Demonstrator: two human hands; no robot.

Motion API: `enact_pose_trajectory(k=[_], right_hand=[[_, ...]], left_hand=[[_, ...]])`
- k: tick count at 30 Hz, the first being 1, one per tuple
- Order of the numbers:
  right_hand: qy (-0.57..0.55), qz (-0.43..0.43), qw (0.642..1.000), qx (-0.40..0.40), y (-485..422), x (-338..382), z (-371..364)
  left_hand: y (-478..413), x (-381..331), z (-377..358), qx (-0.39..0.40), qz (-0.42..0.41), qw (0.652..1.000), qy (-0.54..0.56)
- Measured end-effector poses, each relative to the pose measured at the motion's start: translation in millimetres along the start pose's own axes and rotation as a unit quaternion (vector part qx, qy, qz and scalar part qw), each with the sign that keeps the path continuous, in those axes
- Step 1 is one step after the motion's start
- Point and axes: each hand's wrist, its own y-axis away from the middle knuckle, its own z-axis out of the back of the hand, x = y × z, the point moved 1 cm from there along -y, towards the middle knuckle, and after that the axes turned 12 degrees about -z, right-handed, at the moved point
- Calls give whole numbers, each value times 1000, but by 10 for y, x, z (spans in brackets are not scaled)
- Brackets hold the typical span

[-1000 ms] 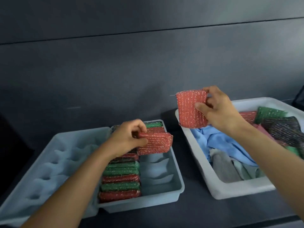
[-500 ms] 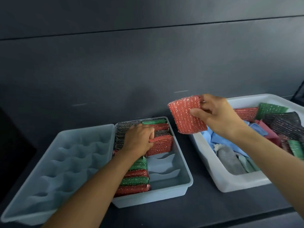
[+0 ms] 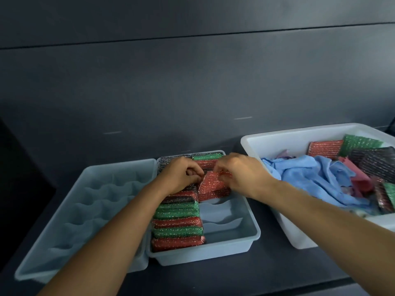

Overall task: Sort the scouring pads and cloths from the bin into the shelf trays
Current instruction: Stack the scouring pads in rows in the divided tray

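Two hands hold one red pad (image 3: 210,184) in the tray (image 3: 253,231)
Its top edge is pinched by left hand (image 3: 181,175) and right hand (image 3: 241,173); bin (image 3: 277,137) right of the right hand

Glittery rough mesh scouring pads (image 3: 177,231), smooth matt plastic trays (image 3: 233,248), soft blue cloth (image 3: 307,178).
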Motion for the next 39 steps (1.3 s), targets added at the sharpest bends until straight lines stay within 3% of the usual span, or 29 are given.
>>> enact_pose_trajectory(k=[11,16,21,26,31,34,39], right_hand=[[135,21,987,88,-131,198,-335],[38,-5,994,102,-40,72,-217],[-56,-16,998,-2,192,-372,170],[-112,-116,986,-33,351,-1275,550],[-99,-219,970,-41,555,-2442,868],[-29,-276,960,-44,702,-3065,998],[50,-358,932,28,937,-3587,1093]], left_hand=[[95,52,-14,31,-12,999,-23],[141,-68,-47,9,-11,999,-33],[101,-549,-124,-79,-47,996,5],[-341,-1187,-425,-108,-96,986,82],[-940,-1773,-923,-36,-117,982,141],[-1280,-2069,-1260,13,-88,980,177],[-1710,-2504,-1808,109,-46,966,231]])
